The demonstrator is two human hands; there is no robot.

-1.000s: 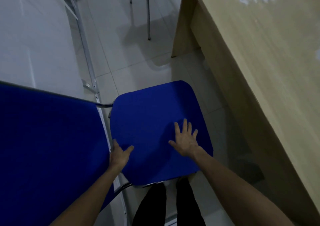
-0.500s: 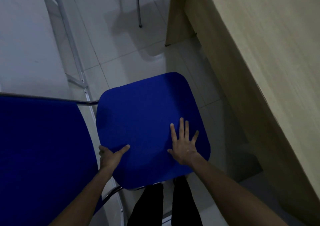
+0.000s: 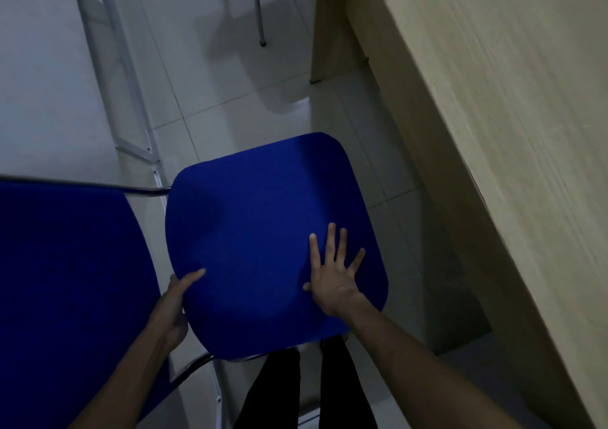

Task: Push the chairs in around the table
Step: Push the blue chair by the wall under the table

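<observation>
A blue padded chair with a chrome frame stands below me; its seat fills the middle and its backrest the lower left. My left hand grips the seat's near-left edge, thumb on top and fingers under. My right hand lies flat on the seat's near-right part with fingers spread. The light wooden table runs down the right side, and a gap of floor separates its edge from the seat.
A wooden table leg panel stands on the white tiled floor at the top. Chrome legs of another chair are beyond it. A grey metal frame runs along the floor on the left. My dark trouser legs stand below the seat.
My left hand has moved from resting by the seat's corner to gripping its edge. The view has tipped down, so the far chair's blue seat has left the frame. My right hand stays flat.
</observation>
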